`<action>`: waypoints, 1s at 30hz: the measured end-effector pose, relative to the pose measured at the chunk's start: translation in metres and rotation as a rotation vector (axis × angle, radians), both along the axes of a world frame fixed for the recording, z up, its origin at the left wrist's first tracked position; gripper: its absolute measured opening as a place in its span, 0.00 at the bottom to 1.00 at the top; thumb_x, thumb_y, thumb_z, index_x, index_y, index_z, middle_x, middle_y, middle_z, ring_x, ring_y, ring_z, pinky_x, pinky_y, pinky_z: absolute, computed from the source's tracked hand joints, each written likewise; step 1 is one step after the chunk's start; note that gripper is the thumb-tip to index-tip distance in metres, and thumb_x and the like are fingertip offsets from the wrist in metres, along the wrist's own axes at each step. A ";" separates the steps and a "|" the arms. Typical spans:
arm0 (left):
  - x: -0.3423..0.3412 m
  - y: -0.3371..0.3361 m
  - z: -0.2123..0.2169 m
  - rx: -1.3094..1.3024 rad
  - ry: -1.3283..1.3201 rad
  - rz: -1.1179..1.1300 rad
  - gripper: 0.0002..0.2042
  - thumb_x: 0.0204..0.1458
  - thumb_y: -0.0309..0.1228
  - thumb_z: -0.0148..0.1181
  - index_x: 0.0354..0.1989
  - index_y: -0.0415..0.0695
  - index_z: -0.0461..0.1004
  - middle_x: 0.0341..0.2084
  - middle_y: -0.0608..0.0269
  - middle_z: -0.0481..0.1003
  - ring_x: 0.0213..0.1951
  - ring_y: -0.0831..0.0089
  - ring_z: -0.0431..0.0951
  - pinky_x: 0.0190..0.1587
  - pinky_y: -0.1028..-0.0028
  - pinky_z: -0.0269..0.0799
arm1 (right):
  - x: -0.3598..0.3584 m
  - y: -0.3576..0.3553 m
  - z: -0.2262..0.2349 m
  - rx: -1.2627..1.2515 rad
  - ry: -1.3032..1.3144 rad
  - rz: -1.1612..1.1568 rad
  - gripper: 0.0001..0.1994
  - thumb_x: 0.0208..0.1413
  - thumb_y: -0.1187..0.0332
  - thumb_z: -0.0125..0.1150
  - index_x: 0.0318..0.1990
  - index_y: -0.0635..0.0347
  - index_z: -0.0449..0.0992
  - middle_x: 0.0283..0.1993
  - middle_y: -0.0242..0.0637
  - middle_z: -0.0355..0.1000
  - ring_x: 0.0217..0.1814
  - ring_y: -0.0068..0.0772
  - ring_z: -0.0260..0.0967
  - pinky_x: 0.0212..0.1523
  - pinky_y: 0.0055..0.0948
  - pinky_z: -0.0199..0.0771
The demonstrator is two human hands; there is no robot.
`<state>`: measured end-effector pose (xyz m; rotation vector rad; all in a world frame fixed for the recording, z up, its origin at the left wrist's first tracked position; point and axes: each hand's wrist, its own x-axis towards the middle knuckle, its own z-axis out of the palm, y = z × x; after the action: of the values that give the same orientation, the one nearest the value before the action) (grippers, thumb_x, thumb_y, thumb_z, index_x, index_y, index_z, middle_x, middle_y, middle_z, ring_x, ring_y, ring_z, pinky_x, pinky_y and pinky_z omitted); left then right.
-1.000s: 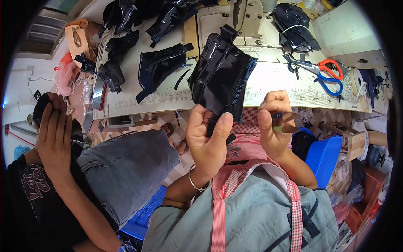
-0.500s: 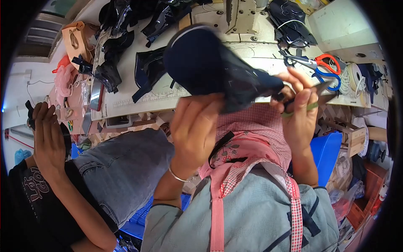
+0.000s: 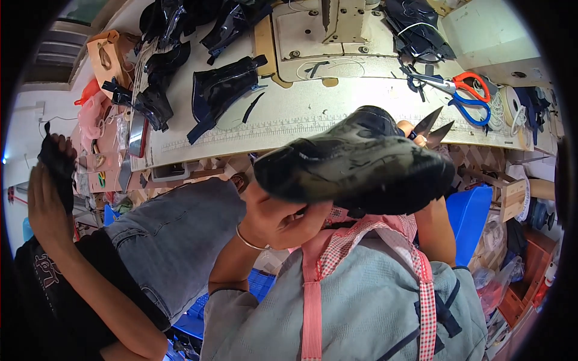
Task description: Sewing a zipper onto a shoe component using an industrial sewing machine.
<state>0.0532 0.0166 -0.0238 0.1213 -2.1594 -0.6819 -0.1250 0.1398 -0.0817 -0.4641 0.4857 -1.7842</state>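
Observation:
A glossy black boot upper (image 3: 355, 159) is held up in front of me above the table's near edge, slightly blurred. My left hand (image 3: 280, 213) grips its lower left side, fingers bent in underneath. Most of my right hand (image 3: 406, 127) is behind the upper; only some fingertips show past its top right. From these fingertips jut the two parted dark blades of small scissors (image 3: 435, 127). Similar black uppers lie on the white table, the closest one (image 3: 223, 90) being left of the sewing machine base.
Large scissors (image 3: 469, 99) with red and blue handles lie at the table's right, by a bundle of black pieces (image 3: 416, 30). A sewing machine (image 3: 343, 21) stands at the back. On my left, a co-worker's hand (image 3: 48, 207) holds a black piece. A blue chair (image 3: 468, 222) is behind my right arm.
The upper has turned from its dark blue lining to its glossy outer side, and come lower and nearer. It now hides most of my right hand. The co-worker's hands have shifted.

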 end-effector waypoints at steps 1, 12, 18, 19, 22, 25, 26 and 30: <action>-0.004 -0.002 0.001 -0.152 0.060 0.033 0.09 0.29 0.19 0.66 0.23 0.43 0.78 0.19 0.65 0.69 0.25 0.67 0.72 0.33 0.75 0.70 | 0.000 -0.001 -0.001 0.000 0.001 0.002 0.12 0.58 0.60 0.54 0.41 0.58 0.66 0.43 0.28 0.65 0.45 0.21 0.63 0.45 0.23 0.64; -0.001 -0.014 -0.037 -0.166 -0.041 0.342 0.16 0.36 0.19 0.59 0.38 0.43 0.75 0.39 0.57 0.66 0.35 0.64 0.67 0.37 0.70 0.65 | 0.006 -0.012 0.012 0.193 0.025 -0.230 0.05 0.60 0.63 0.50 0.38 0.51 0.66 0.38 0.28 0.71 0.32 0.18 0.63 0.25 0.18 0.56; 0.017 -0.033 -0.040 -0.253 -0.246 0.489 0.12 0.34 0.24 0.63 0.30 0.41 0.73 0.29 0.61 0.73 0.36 0.62 0.68 0.38 0.68 0.63 | -0.005 -0.025 0.023 0.258 0.267 -0.359 0.06 0.58 0.64 0.56 0.37 0.54 0.68 0.31 0.25 0.66 0.30 0.16 0.60 0.27 0.17 0.58; 0.024 -0.035 -0.038 -0.259 -0.240 0.478 0.12 0.34 0.24 0.63 0.30 0.41 0.73 0.29 0.61 0.73 0.36 0.62 0.68 0.38 0.68 0.63 | -0.006 -0.029 0.027 0.254 0.267 -0.372 0.06 0.58 0.64 0.56 0.37 0.54 0.68 0.31 0.25 0.66 0.30 0.16 0.60 0.27 0.17 0.58; 0.031 -0.026 -0.024 0.372 -0.089 0.293 0.20 0.31 0.34 0.70 0.34 0.39 0.72 0.32 0.59 0.72 0.38 0.61 0.69 0.42 0.66 0.64 | -0.001 -0.049 0.043 0.083 0.801 -0.563 0.09 0.52 0.67 0.63 0.36 0.62 0.71 0.31 0.27 0.67 0.33 0.17 0.62 0.35 0.17 0.61; 0.008 -0.005 -0.014 0.587 0.003 0.022 0.22 0.41 0.35 0.68 0.43 0.36 0.72 0.41 0.56 0.73 0.43 0.64 0.71 0.46 0.72 0.65 | 0.014 -0.066 0.055 -0.025 0.887 -0.530 0.09 0.47 0.73 0.66 0.33 0.62 0.71 0.30 0.28 0.68 0.32 0.18 0.62 0.34 0.18 0.62; 0.002 -0.001 -0.017 0.575 0.009 0.041 0.22 0.41 0.35 0.68 0.43 0.36 0.72 0.41 0.56 0.73 0.43 0.64 0.71 0.46 0.72 0.65 | 0.019 -0.067 0.065 0.045 0.986 -0.441 0.09 0.46 0.76 0.66 0.32 0.63 0.70 0.30 0.28 0.68 0.30 0.17 0.61 0.33 0.17 0.63; -0.019 -0.001 -0.018 1.110 0.425 -0.102 0.17 0.55 0.29 0.55 0.51 0.35 0.67 0.49 0.55 0.70 0.50 0.65 0.71 0.53 0.68 0.65 | 0.023 -0.078 0.080 0.107 0.864 -0.354 0.20 0.48 0.77 0.63 0.48 0.62 0.63 0.41 0.33 0.67 0.29 0.16 0.60 0.30 0.16 0.62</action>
<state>0.0340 0.0156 -0.0421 0.4031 -1.1911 -1.7197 -0.1020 0.0617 -0.0021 -1.1341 1.3198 -1.8112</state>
